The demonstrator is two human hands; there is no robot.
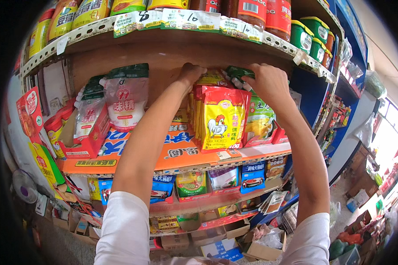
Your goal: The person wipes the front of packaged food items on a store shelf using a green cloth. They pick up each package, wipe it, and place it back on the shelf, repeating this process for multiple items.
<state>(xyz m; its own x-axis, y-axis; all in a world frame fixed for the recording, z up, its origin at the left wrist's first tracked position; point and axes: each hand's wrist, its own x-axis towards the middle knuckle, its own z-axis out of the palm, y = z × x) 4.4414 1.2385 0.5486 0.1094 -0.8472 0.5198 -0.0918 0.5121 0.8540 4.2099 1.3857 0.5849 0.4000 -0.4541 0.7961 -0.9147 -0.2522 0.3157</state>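
Both my arms reach onto a middle shelf. My left hand (193,75) is curled at the back top edge of a row of yellow-and-red chicken seasoning packets (220,119); its fingertips are partly hidden, so its grip is unclear. Over the right end of the row, my right hand (271,81) has its thumb in front of the dark green tops of spouted pouches (240,74) and its fingers over and behind them. Below that hand, a green chicken-picture packet (259,117) stands upright in a red display box (261,139).
White-and-green spouted pouches (126,99) stand left, some in a red box (86,145). Flattened orange cardboard (146,159) lines the shelf. Overhead, a perforated metal shelf edge (83,35) carries jars (252,13) and price cards. Lower shelves hold boxed packets (190,185); an open carton (263,250) sits low right.
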